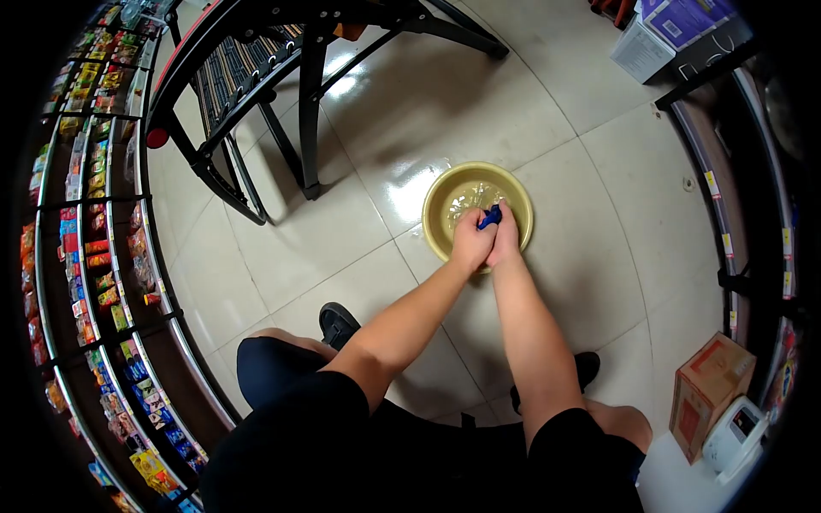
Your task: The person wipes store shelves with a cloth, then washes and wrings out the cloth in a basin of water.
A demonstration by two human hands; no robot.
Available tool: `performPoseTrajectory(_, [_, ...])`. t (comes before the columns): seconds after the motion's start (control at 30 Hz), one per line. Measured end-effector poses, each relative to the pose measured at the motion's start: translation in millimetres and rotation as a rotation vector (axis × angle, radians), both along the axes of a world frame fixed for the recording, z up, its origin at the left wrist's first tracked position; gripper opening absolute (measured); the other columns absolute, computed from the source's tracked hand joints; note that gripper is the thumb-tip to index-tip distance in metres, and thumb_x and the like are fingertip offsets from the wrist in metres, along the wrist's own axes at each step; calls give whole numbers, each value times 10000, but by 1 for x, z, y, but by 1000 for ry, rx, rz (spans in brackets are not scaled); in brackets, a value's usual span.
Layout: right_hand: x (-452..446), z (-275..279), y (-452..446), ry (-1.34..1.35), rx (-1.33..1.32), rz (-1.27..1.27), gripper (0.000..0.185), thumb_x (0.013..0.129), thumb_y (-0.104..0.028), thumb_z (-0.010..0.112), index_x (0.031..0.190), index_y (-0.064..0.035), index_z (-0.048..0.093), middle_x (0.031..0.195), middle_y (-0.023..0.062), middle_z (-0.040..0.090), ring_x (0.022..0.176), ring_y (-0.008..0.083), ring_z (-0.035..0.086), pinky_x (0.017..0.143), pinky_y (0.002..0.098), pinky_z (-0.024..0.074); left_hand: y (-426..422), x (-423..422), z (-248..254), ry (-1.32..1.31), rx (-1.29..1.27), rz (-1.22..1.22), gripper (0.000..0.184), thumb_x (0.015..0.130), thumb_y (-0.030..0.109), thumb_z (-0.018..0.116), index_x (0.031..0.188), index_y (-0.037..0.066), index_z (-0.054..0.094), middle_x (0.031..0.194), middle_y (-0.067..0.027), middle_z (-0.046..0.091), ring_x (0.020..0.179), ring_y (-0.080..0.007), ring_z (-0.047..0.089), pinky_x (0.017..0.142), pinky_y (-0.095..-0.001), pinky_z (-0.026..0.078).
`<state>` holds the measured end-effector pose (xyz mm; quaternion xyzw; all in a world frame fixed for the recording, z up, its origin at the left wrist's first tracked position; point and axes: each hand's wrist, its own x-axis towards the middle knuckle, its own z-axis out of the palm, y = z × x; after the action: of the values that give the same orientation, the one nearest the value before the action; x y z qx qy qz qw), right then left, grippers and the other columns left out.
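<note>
A round yellow basin [434, 190] with water in it stands on the tiled floor in front of me. Over its near side, my left hand [469, 240] and my right hand [506, 232] are pressed together around a bunched dark blue cloth [490, 216]. Both hands are closed, and part of the cloth sticks out between the fingers on the far side. The rest of it is hidden inside my grip. Light glints off the water just beyond the cloth.
A black-framed folding chair [310, 111] stands ahead on the left. Shelves of packaged snacks [98, 256] line the left side. On the right are more shelves [714, 201], a cardboard box [710, 389], a white device [734, 438] and a purple box [680, 21].
</note>
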<state>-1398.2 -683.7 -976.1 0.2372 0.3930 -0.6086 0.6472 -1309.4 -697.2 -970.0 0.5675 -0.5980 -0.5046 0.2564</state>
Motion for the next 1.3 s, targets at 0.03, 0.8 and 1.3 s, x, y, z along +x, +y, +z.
performPoseTrajectory(0.03, [-4,15,-3,66,28,28,438,1116,-498,540,1222,-95,672,1143,68,698,1043,257,682,952,400,570,9,-3,12,78,44,80,204,829,92,736,833,7,550,884,-139,557,826,-282,566,785,-379,489])
performPoseTrajectory(0.8, [1,-14,13,304,390,148,386,1146,-424,495,1376,-138,615,1333,63,670,1158,286,647,894,516,539,-32,-2,-25,-313,-343,94,338,913,237,802,1091,-15,664,1309,-248,602,1161,-466,626,1025,-523,516])
performPoseTrajectory(1.3, [-13,-36,27,148,-251,136,424,1190,-402,413,1300,-66,646,1232,97,700,1110,244,705,977,424,603,6,-23,42,64,-339,49,379,955,203,792,752,-23,565,866,-170,564,772,-339,570,733,-428,481])
